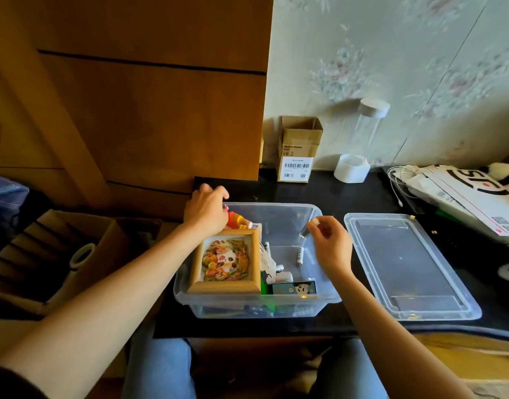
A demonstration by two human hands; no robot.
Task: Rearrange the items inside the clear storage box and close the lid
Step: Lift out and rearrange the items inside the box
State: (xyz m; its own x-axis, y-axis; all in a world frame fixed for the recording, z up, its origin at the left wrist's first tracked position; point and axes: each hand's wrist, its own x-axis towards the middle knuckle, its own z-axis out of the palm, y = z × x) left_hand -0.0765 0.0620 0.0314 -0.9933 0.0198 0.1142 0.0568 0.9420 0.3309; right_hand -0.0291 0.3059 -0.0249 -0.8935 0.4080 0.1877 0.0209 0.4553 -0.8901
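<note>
The box (311,210) is seen on the black desk (328,191), near its front edge and toward the left end, with the lid (408,266) laid flat just to its right, off the box. The left hand (206,210) is held over the box's far left corner, fingers curled down onto something orange and yellow (235,220); whether that thing is actually gripped cannot be told. A small pale object (315,221) is pinched between thumb and fingertips of the right hand (331,243), raised over the box's right wall. A wooden picture frame (227,262) with a panda picture is propped in the left half of the box, tilted, its lower edge at the near rim. Batteries (300,255) and a dark card (294,288) are seen in the right half. At the desk's back edge a cardboard carton (298,148) stands open, a clear bottle (368,131) beside it. Papers (460,194) and a white cable (397,182) are piled at the far right corner.
</note>
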